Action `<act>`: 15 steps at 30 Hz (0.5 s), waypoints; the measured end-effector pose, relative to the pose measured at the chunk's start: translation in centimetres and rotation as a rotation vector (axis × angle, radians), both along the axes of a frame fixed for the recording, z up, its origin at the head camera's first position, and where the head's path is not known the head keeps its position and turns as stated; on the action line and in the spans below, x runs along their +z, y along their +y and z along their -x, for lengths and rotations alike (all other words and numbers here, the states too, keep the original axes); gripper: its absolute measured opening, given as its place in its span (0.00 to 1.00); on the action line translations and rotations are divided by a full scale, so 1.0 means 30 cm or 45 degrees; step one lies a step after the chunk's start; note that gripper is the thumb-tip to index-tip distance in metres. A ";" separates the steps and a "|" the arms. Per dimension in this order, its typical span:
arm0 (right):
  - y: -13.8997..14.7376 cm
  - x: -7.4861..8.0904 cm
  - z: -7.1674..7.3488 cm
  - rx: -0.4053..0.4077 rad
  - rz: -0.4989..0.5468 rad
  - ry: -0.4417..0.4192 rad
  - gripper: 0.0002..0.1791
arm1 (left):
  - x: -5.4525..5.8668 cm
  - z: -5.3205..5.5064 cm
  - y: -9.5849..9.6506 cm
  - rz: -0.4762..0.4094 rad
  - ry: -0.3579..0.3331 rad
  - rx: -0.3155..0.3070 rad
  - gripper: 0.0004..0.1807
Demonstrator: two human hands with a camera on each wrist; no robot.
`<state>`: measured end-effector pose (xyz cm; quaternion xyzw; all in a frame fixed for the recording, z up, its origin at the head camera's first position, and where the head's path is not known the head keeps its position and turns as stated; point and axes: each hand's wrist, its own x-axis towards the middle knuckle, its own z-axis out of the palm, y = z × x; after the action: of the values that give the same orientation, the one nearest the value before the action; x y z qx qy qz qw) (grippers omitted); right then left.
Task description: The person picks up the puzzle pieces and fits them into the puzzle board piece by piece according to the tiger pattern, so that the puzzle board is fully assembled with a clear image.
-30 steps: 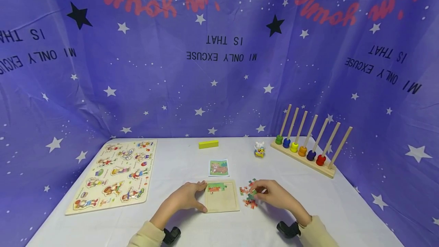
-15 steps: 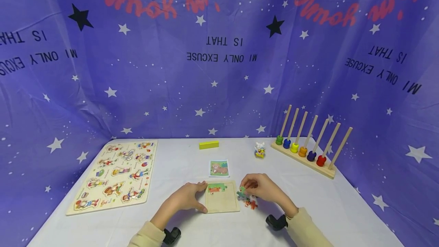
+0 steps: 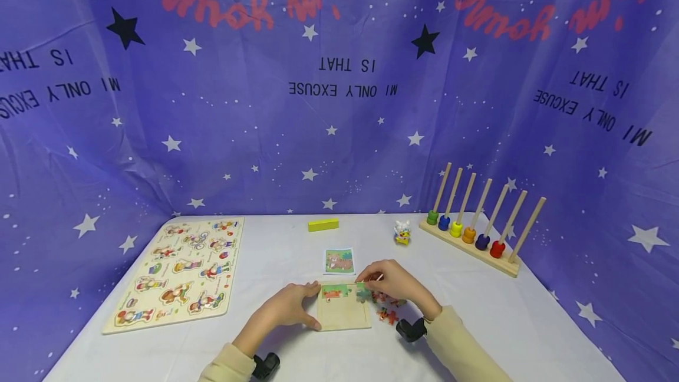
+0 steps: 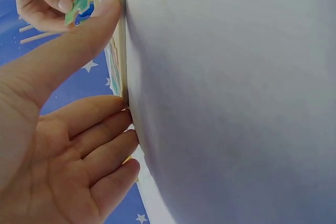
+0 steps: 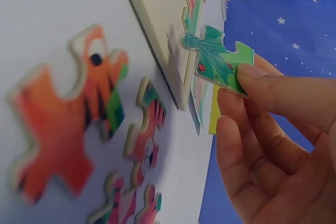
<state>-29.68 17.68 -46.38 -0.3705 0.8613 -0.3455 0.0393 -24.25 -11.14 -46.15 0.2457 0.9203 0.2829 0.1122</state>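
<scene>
Right hand (image 3: 395,282) pinching one green piece (image 5: 219,60), left hand (image 3: 286,306), thumb and fingers apart, touching one tray (image 3: 343,316)

Purple backdrop (image 3: 265,140): upside-down blk "MI ONLY EXCUSE", "IS THAT"; red "I'm young", rptd.

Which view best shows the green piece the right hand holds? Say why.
The right wrist view: the green piece is large there, its tab and red spots clear. The head view shows it small, at the far right corner of the tray by the right hand; the left wrist view, small, past the left hand.
</scene>
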 end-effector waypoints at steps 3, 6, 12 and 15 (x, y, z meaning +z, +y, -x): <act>-0.020 0.005 0.012 0.022 -0.021 -0.015 0.08 | -0.001 0.001 0.000 0.001 0.001 0.000 0.50; -0.039 0.006 0.022 0.030 -0.033 -0.032 0.08 | -0.004 0.001 0.000 0.007 0.008 -0.004 0.50; -0.061 -0.009 0.042 -0.019 -0.041 -0.056 0.06 | -0.004 0.000 0.000 0.007 0.014 -0.005 0.49; -0.065 -0.018 0.049 -0.052 -0.031 -0.067 0.05 | -0.003 0.000 0.001 0.008 0.009 -0.001 0.49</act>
<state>-31.15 15.73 -46.93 -0.3430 0.8716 -0.3452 0.0593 -24.25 -11.10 -46.24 0.2468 0.9214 0.2792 0.1100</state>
